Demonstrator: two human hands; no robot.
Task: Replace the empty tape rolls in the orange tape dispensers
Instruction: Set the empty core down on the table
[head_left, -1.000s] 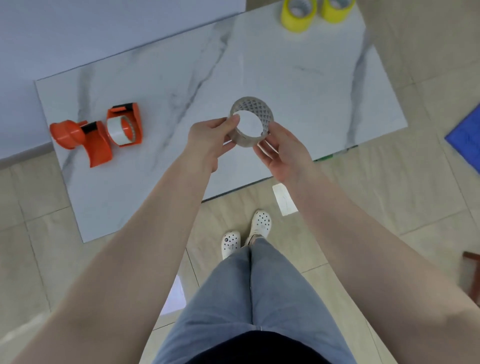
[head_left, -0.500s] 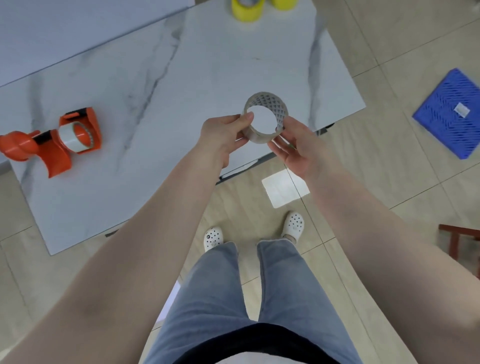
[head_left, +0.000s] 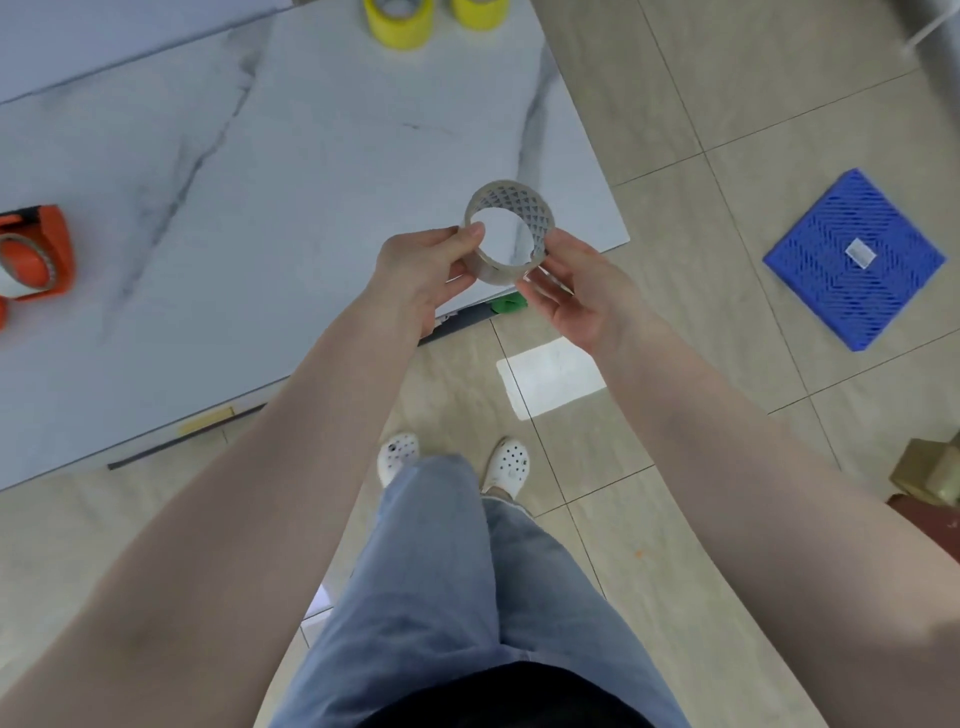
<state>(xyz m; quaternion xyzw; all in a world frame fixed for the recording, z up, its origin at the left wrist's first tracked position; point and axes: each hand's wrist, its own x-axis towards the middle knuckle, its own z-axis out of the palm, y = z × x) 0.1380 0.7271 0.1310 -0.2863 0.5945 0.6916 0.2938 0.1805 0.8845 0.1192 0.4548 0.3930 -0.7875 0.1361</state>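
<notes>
I hold an empty grey tape roll (head_left: 524, 213), a bare core with a lattice pattern inside, over the table's near right corner. My left hand (head_left: 423, 273) pinches its left rim with thumb and fingers. My right hand (head_left: 576, 286) grips its right side from below. An orange tape dispenser (head_left: 36, 254) with a roll in it lies at the left edge of the marble table (head_left: 311, 156), partly cut off by the frame. Two yellow tape rolls (head_left: 400, 23) stand at the table's far edge.
A blue slatted square mat (head_left: 852, 260) lies on the tiled floor to the right. A white paper sheet (head_left: 550, 376) lies on the floor near my feet. A brown object (head_left: 930, 473) sits at the right edge.
My view has swung right, so the dispenser slid to the left edge and the blue mat came further in. Both hands keep the same hold on the empty roll.
</notes>
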